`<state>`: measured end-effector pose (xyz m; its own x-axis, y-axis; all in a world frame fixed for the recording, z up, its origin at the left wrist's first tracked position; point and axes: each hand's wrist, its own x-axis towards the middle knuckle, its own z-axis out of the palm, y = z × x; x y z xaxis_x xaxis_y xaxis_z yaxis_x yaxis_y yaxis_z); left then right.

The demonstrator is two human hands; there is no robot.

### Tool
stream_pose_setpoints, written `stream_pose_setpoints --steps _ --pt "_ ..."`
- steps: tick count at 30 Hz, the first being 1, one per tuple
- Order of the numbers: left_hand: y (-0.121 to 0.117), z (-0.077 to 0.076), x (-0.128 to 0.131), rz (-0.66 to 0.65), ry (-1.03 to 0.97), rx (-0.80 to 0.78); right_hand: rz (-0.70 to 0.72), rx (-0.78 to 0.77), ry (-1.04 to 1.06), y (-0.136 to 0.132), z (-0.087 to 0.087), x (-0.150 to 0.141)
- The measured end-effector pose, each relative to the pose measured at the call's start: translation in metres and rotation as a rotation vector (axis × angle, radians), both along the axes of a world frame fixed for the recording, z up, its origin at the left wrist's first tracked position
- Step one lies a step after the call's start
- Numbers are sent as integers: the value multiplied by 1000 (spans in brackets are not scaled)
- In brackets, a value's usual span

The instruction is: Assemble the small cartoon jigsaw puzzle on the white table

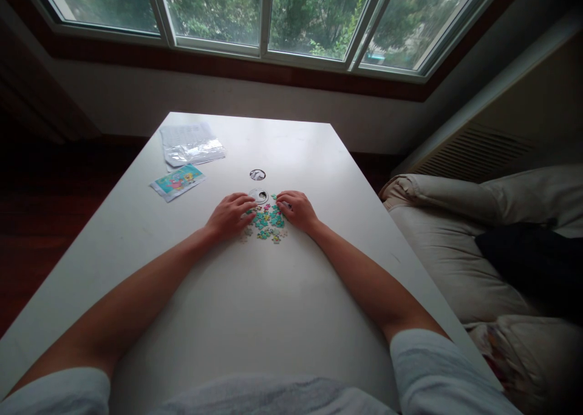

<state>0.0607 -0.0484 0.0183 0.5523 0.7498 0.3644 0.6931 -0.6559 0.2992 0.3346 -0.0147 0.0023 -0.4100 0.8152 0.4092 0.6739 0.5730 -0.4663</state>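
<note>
Small jigsaw puzzle pieces (264, 222), mostly teal with some pink, yellow and pale ones, lie in a loose heap on the white table (259, 305). At the heap's left edge rests my left hand (231, 214), palm down, its fingers apart and touching the outer pieces. On the opposite side my right hand (299, 209) has bent, slightly spread fingers against the pieces. I see nothing lifted in either hand. Just beyond the heap is a round, shiny disc-like item (259, 196), partly behind my left fingertips. Farther back lies a second round item (257, 174) with a dark rim.
A colourful picture sheet (179, 182) lies to the left on the table. Behind it are papers with a clear plastic bag (192, 146). A beige sofa (446, 257) with a dark cloth (528, 263) stands at the right. The window (264, 20) is beyond the table.
</note>
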Motion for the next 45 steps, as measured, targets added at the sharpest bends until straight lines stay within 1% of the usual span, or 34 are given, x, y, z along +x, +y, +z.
stream_pose_setpoints --steps 3,4,6,9,14,21,28,31,37,40,43,45 --pt "7 -1 -12 252 -71 34 4 8 19 0 0 2" --pt "10 -2 -17 312 -77 39 2 7 22 1 0 3" --pt "16 -4 -25 393 -64 26 0 7 28 1 0 5" --pt "21 -7 -31 449 -28 0 4 14 36 0 0 6" --pt "20 -7 -29 448 29 -5 -8 -6 33 0 1 5" --pt "14 -1 -26 415 70 -10 11 18 40 1 0 5" --pt "11 4 -24 487 128 -8 18 38 56 3 -3 6" --pt "14 3 -25 511 100 -26 24 50 63 4 -3 6" --pt "21 -3 -30 566 9 -116 22 51 66 4 -5 7" --pt "23 -5 -32 588 -6 -106 20 50 63 4 -5 8" --pt "24 -4 -34 582 -8 -71 26 53 66 5 -6 8" --pt "24 1 -36 537 7 -82 30 56 69 5 -5 8"
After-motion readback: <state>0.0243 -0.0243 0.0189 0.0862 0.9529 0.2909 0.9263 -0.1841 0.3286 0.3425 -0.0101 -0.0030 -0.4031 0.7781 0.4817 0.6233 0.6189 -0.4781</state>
